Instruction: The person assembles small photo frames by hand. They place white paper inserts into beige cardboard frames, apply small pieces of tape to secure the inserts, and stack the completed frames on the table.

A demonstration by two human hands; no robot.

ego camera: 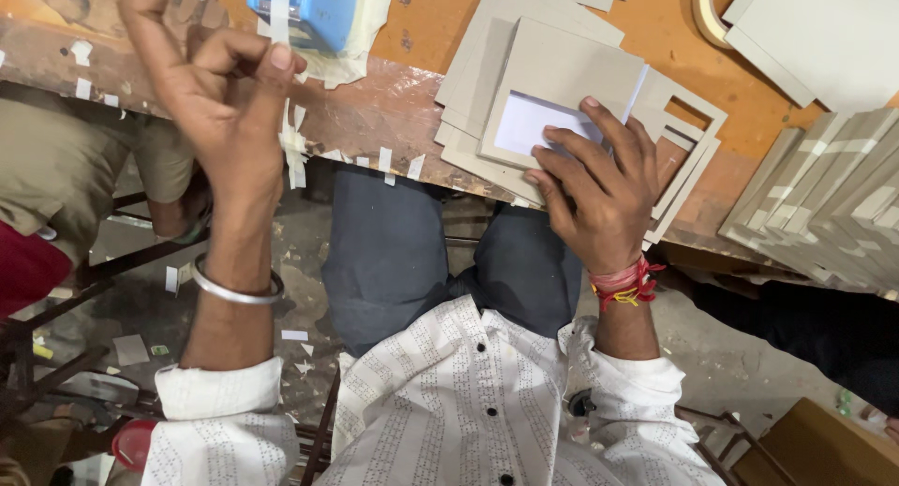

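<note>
In the head view, the left hand (220,97) is rising over the bench edge, its thumb and forefinger pinching the top of a strip of white tape (292,141) that is hanging down just beside the palm; the other fingers are curling loosely. A metal bangle (236,289) is sitting on that wrist. Just beyond the left fingertips, a blue tape dispenser (304,10) is standing on the wooden bench (393,102), with more short tape bits (386,160) sticking along the bench edge between the two hands.

The right hand (595,191) is lying flat with fingers spread, pressing down on a grey cardboard frame (562,69) with a white sheet (529,121) showing in its window; it is not gripping anything. The frame is topping a loose stack of grey boards (478,65) under and beyond the fingers. A red thread (623,285) is circling that wrist. Out past the right hand's far side, bundles of taped board pieces (833,196) are lying in a slanting row.
</note>
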